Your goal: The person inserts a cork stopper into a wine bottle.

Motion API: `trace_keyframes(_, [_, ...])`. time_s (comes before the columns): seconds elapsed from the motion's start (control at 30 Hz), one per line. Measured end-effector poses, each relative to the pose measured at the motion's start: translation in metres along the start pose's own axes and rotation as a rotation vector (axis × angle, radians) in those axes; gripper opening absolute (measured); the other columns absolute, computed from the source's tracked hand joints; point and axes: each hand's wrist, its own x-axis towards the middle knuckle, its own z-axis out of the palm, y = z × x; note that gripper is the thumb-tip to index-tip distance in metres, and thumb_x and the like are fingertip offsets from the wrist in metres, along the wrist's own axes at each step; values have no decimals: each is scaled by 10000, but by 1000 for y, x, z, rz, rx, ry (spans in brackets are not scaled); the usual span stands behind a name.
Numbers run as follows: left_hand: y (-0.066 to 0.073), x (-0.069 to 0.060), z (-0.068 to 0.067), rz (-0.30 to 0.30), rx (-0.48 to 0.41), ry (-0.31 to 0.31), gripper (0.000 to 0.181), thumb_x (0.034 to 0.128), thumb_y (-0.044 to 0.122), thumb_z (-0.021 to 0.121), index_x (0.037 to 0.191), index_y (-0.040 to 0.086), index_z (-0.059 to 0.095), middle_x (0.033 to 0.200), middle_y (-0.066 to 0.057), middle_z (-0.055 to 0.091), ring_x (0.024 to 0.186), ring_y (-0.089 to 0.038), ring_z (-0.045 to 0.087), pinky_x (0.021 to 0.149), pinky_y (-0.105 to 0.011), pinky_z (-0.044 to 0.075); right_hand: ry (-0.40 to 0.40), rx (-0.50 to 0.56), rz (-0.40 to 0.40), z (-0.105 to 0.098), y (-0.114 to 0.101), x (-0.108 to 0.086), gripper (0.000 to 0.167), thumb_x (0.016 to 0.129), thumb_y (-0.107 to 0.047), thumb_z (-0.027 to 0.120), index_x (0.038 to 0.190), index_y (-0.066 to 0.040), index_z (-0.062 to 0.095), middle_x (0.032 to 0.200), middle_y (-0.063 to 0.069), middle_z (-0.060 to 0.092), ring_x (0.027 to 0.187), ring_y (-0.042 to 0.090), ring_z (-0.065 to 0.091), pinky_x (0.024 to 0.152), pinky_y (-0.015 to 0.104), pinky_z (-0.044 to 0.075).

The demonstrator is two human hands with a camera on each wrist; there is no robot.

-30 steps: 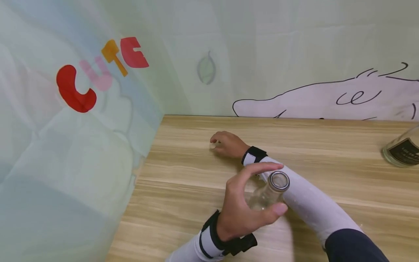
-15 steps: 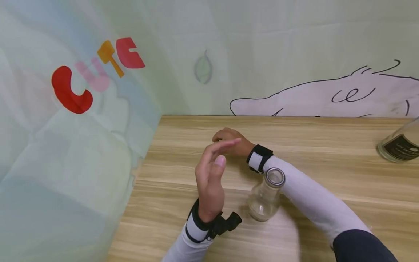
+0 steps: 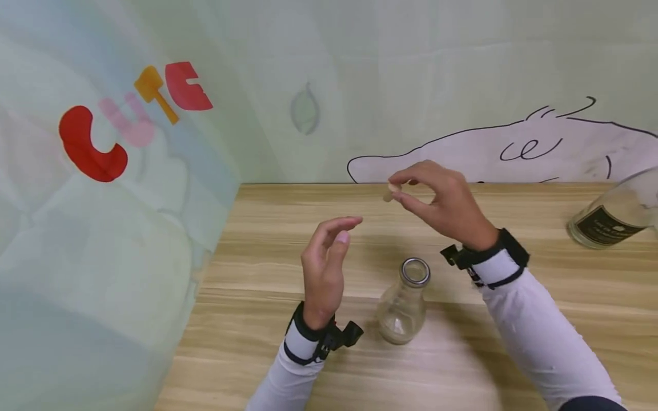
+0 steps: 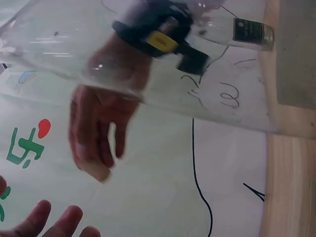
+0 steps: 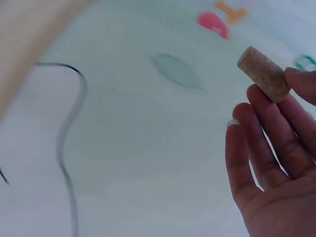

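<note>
Between thumb and fingertips, my right hand (image 3: 446, 200) pinches a small cork (image 5: 264, 74) above the far part of the table. The cork's free end sticks out past the fingers. A clear glass bottle (image 3: 401, 314) with a rounded body and a metal-coloured rim stands upright on the table, its mouth uncovered. My left hand (image 3: 324, 274) is held to the left of this bottle, apart from it, with fingers extended and nothing in them. In the left wrist view the clear glass fills the upper part, and the right hand shows through and below it.
A larger clear bottle (image 3: 606, 220) with a black label stands at the right, partly cut off by the frame edge. Behind the wooden table (image 3: 247, 319) hangs a printed cloth backdrop (image 3: 267, 85), and another side of it runs along the left.
My left hand has let go of the glass bottle and moved left. My right hand has risen from the table at the far left and swung right, with the cork now visible in it.
</note>
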Motion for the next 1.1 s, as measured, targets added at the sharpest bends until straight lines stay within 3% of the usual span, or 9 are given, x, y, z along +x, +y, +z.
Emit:
trace_keyframes(0.07, [-5, 1, 1, -1, 25, -4, 271, 1034, 144, 488, 1195, -10, 642, 1186, -91, 685, 1157, -271, 593, 985, -474, 426, 36, 6, -22, -24, -24, 3, 183, 854, 9, 761, 1035, 24, 735, 989, 76, 727, 926, 200, 652, 851, 288, 495])
trace_keyframes(0.17, [-11, 0, 1, -5, 62, -11, 244, 1027, 98, 505, 1192, -9, 650, 1175, -98, 687, 1129, -268, 604, 997, -475, 415, 85, 62, -72, -49, -60, 9, 212, 932, -142, 719, 1014, 52, 733, 943, 108, 727, 896, 200, 654, 844, 264, 487])
trace_keyframes(0.27, [-15, -1, 2, -17, 80, -19, 234, 1019, 83, 527, 1194, 3, 660, 1171, -96, 690, 1112, -266, 614, 998, -477, 415, 154, 160, -137, -61, -86, 10, 304, 956, -230, 702, 991, 70, 735, 897, 136, 723, 856, 213, 657, 823, 271, 489])
trace_keyframes(0.33, [-18, -1, 2, -27, 94, -23, 232, 1018, 104, 540, 1191, 19, 669, 1168, -77, 692, 1110, -249, 615, 998, -464, 417, 187, 244, -190, -64, -96, 8, 264, 932, -166, 730, 980, 93, 728, 870, 175, 713, 827, 254, 659, 805, 301, 497])
trace_keyframes(0.47, [-24, 1, 4, -58, 136, -31, 230, 1022, 167, 567, 1176, 48, 688, 1150, -32, 699, 1112, -181, 612, 992, -415, 421, 220, 344, -298, -62, -103, 0, 219, 856, -46, 784, 965, 131, 716, 861, 242, 695, 782, 341, 659, 766, 367, 512])
trace_keyframes(0.73, [-32, 3, 6, -97, 178, -43, 215, 1011, 196, 602, 1153, 71, 705, 1126, -8, 705, 1102, -140, 611, 988, -389, 417, 176, 296, -422, -55, -107, -9, 240, 827, -49, 813, 985, 109, 725, 931, 238, 689, 813, 361, 655, 747, 425, 526])
trace_keyframes(0.9, [-30, 2, 7, -101, 175, -50, 217, 1007, 191, 602, 1159, 75, 704, 1139, -8, 701, 1117, -139, 602, 996, -385, 410, 114, 304, -421, -52, -114, -7, 215, 854, -48, 784, 998, 100, 725, 946, 216, 694, 829, 335, 658, 749, 381, 533])
trace_keyframes(0.97, [-21, 3, 8, -109, 173, -49, 204, 998, 130, 600, 1150, 33, 698, 1136, -60, 703, 1119, -178, 608, 1001, -395, 408, 98, 308, -412, -52, -115, -7, 213, 857, -46, 779, 1004, 98, 725, 948, 210, 695, 830, 327, 658, 751, 372, 535])
trace_keyframes(1.1, [-18, 3, 9, -102, 166, -51, 199, 992, 96, 600, 1149, 14, 691, 1141, -85, 701, 1126, -191, 606, 1005, -402, 405, 76, 322, -410, -51, -114, -6, 220, 856, -38, 774, 1018, 99, 721, 955, 203, 695, 833, 319, 655, 751, 371, 534])
